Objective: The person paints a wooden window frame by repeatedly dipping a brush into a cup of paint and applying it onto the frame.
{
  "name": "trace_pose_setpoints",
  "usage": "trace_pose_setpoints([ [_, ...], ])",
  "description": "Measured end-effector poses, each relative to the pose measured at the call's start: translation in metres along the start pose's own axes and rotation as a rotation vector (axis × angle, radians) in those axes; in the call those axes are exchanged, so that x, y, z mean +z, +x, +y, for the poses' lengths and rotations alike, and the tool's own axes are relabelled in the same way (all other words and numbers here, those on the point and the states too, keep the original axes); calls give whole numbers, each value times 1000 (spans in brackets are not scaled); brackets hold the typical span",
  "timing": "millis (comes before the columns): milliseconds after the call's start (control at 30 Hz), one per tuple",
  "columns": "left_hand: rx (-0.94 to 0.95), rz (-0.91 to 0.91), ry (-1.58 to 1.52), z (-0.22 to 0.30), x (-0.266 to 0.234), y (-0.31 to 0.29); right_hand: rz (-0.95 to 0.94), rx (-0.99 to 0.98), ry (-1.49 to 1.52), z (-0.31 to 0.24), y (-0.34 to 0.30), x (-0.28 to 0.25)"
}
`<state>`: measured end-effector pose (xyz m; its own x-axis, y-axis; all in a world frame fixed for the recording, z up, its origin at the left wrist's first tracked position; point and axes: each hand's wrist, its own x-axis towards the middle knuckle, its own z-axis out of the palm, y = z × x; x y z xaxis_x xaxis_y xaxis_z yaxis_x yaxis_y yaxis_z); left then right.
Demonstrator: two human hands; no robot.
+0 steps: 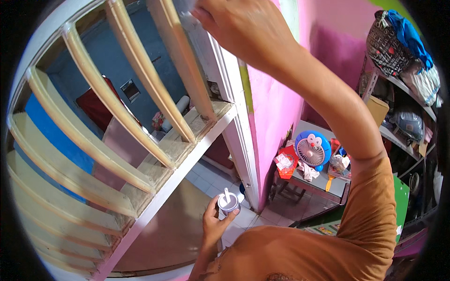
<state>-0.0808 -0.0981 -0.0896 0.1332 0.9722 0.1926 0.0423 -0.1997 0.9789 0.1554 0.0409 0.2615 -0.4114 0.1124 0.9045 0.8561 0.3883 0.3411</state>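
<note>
My left hand [214,225] is wrapped round a small grey can [231,211], held low in front of my body. Inside it is white stuff, and a white stick [227,195] stands up out of it. My right hand [234,21] is raised high at the top edge, its fingers closed beside the white frame [225,70] of a slatted opening. Something whitish shows at the fingertips, too blurred and cut off to name. Pale wooden slats [129,63] stand in a row to the left of that hand.
Below the slats runs a white ledge [187,157] over a brown door panel [173,225]. A pink wall [276,103] rises to the right. Beyond it, a table [337,187] bears a blue fan [313,149] and small items. Shelves [398,131] at far right hold bags.
</note>
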Motion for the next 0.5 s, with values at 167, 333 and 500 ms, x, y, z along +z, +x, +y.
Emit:
trace_pose_setpoints([
  [167, 31, 16, 42, -3, 1, -3, 85, -17, 54, 3, 4, 2],
  [333, 26, 59, -35, -5, -2, -7, -112, -54, 129, -18, -36, 15],
  [500, -12, 39, 6, 1, -6, -5, 92, -36, 81, -4, -5, 17],
])
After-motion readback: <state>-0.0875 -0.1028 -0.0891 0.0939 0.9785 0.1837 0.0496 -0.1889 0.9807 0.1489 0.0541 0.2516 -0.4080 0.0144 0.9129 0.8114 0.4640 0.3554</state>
